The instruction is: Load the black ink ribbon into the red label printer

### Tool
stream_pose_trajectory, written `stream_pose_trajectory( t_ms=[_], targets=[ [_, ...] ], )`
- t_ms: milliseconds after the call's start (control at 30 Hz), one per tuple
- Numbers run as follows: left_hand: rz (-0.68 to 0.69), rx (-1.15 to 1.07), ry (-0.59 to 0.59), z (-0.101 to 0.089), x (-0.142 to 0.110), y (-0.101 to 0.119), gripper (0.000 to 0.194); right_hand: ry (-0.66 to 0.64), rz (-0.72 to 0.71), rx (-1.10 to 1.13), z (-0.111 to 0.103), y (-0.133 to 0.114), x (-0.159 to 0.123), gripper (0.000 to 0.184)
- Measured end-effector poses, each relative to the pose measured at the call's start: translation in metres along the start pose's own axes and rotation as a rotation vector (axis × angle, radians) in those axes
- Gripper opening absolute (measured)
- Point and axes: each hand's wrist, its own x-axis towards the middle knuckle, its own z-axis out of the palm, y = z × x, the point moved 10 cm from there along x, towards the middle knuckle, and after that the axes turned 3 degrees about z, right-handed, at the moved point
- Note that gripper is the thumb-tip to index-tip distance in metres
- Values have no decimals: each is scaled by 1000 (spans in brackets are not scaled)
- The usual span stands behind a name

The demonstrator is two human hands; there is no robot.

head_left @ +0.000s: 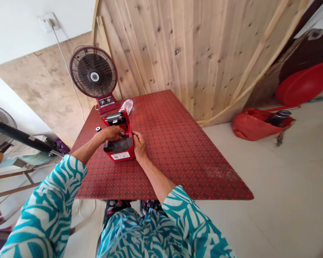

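Observation:
A red and black label printer (120, 156) stands on the table with its lid (115, 118) raised. My left hand (113, 133) reaches into it from the left, with bent fingers close together. Those fingertips are partly hidden inside, so what they pinch cannot be made out. Against the printer's right wall, my right hand (140, 146) is curled, gripping the side near the top edge. A small round black item with a white top (98, 129) sits just left of the printer. Behind the lid lies a clear plastic bottle (127, 105).
A maroon fan (93, 73) stands at the back left of the red patterned table (177, 143). Its far side meets a wooden plank panel (177, 50). On the floor at right is a red bag (249, 125) with a dark flask (278, 117). Another fan (1, 122) is at left.

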Motion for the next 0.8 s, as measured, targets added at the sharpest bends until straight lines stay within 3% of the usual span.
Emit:
stream_pose_trajectory(
  t_ms=[167,333,433,500,567,700,767,800],
  targets=[
    [46,143,104,-12,-19,17,18,-1,-11,3,-1,0,0,28],
    [33,430,74,-10,-36,29,26,-23,-14,-1,-1,4,1,30],
    [119,389,89,-16,-47,39,31,-32,-11,-1,-2,5,1,31],
    [179,232,164,-34,-61,40,33,-39,1,-1,-3,7,1,33],
    [172,9,317,-66,-84,24,35,-38,14,-2,-4,9,0,33],
    [10,-415,764,-131,-149,-58,36,-19,18,20,-8,14,0,32],
    [-68,-546,912,-141,-175,-100,36,-19,17,36,-9,17,1,32],
    [-100,-589,926,-138,-180,-118,37,-19,17,41,-9,19,1,32]
  ],
)
